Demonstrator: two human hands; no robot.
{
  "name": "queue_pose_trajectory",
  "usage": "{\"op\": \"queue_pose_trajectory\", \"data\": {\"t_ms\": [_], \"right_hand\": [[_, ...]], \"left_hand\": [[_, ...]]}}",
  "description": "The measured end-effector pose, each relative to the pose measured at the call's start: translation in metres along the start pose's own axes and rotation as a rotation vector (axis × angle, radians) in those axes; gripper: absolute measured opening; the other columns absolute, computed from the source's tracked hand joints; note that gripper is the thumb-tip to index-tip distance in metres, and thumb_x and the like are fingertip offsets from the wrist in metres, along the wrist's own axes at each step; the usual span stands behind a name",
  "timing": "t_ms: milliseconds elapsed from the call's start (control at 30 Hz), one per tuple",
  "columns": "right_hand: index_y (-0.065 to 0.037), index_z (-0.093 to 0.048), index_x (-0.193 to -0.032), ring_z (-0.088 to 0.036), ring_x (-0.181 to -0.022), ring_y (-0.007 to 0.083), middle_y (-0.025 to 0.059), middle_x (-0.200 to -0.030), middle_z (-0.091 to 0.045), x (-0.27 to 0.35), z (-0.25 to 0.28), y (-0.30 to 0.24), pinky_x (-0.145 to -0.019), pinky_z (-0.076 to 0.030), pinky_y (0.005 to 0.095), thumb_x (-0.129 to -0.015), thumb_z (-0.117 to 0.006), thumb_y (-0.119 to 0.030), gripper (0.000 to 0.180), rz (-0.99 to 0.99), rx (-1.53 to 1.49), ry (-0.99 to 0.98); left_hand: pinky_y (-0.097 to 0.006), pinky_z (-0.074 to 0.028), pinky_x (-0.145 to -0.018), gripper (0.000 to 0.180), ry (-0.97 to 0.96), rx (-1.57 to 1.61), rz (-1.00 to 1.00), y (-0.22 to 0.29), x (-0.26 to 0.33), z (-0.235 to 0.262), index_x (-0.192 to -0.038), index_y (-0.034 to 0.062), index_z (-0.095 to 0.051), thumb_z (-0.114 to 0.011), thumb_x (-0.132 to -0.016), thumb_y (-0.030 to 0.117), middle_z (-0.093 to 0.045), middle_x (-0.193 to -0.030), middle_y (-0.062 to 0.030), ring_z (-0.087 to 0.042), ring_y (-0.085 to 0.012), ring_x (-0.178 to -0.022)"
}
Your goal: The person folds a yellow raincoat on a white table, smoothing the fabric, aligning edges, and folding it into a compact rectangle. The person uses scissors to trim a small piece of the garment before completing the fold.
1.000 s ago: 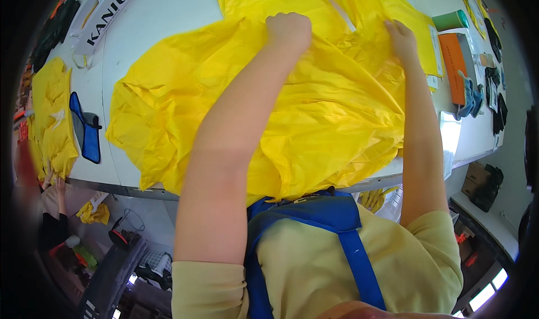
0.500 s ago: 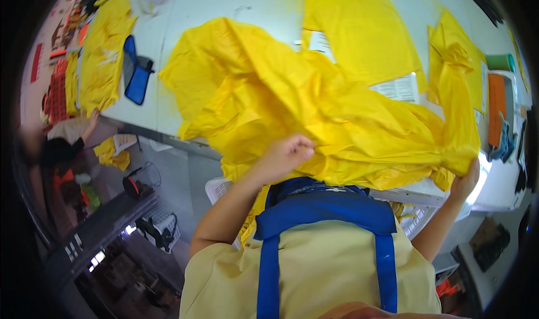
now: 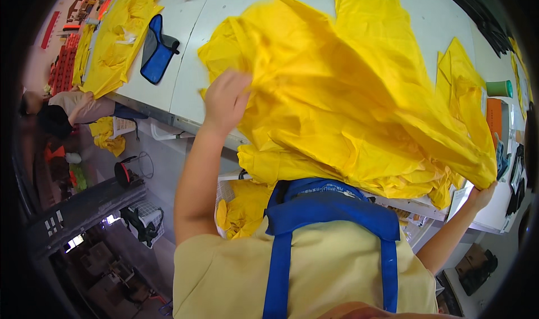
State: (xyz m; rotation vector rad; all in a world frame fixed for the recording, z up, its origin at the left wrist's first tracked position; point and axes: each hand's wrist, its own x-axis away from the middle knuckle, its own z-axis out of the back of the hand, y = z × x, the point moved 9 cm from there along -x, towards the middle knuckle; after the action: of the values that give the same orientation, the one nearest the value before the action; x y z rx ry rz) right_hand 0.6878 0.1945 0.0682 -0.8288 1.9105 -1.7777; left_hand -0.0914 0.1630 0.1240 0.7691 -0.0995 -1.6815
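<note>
The left hand [image 3: 226,97] was clamped on the near left edge of the yellow sheet [image 3: 348,106], and the right hand [image 3: 482,195] pinched its far right corner, low beside the white bench [image 3: 191,66]. The sheet billowed over the bench, bunched against the blue apron [image 3: 331,212]. With so thin a grip, the slick fabric could slip free, or sweep the green cup [image 3: 498,88] beyond it off the bench.
</note>
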Motion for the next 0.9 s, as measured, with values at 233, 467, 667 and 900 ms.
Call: {"op": "queue_pose_trajectory", "data": {"t_ms": [233, 467, 667, 900], "right_hand": [[0.006, -0.043, -0.128, -0.053, -0.116, 0.0331, 0.0196, -0.127, -0.052, -0.005, 0.064, 0.019, -0.097, -0.045, 0.044, -0.101, -0.03, -0.03, 0.047, -0.001, 0.11, 0.142], [-0.001, -0.041, -0.135, -0.05, -0.12, 0.0313, 0.0151, -0.133, -0.049, 0.0, 0.05, 0.058, -0.097, -0.045, 0.0446, -0.099, -0.037, -0.036, 0.049, -0.256, 0.119, -0.144], [-0.005, -0.045, -0.133, -0.055, -0.115, 0.0269, 0.0108, -0.13, -0.052, 0.012, 0.045, 0.06, -0.092, -0.05, 0.0393, -0.098, -0.044, -0.033, 0.045, -0.289, 0.166, -0.193], [-0.003, -0.043, -0.134, -0.054, -0.116, 0.0268, 0.0113, -0.13, -0.052, 0.048, 0.036, 0.068, -0.094, -0.048, 0.0385, -0.1, -0.04, -0.031, 0.044, -0.345, 0.178, -0.181]], "left_hand": [[-0.034, -0.049, -0.081, 0.041, -0.46, 0.385, 0.816, -0.101, 0.249, -0.01, -0.122, 0.0028, -0.054, -0.06, -0.083, 0.014, -0.061, -0.114, -0.014, -0.06, -0.0259, -0.1], [-0.032, -0.05, -0.082, 0.042, -0.237, 0.661, 1.106, -0.112, 0.121, -0.053, -0.128, -0.0003, -0.047, -0.055, -0.092, 0.019, -0.058, -0.116, -0.0134, -0.059, -0.0194, -0.1], [-0.043, -0.033, -0.104, 0.047, -0.566, 0.103, 0.056, 0.111, 0.037, -0.142, -0.124, -0.0044, -0.044, -0.055, -0.089, 0.024, -0.038, -0.134, -0.025, -0.036, -0.0383, -0.126], [-0.046, -0.041, -0.092, 0.065, 0.11, 0.494, 0.98, -0.054, 0.078, -0.175, -0.122, -0.001, -0.04, -0.077, -0.071, 0.016, -0.043, -0.126, -0.0196, -0.044, -0.0329, -0.116]]}}
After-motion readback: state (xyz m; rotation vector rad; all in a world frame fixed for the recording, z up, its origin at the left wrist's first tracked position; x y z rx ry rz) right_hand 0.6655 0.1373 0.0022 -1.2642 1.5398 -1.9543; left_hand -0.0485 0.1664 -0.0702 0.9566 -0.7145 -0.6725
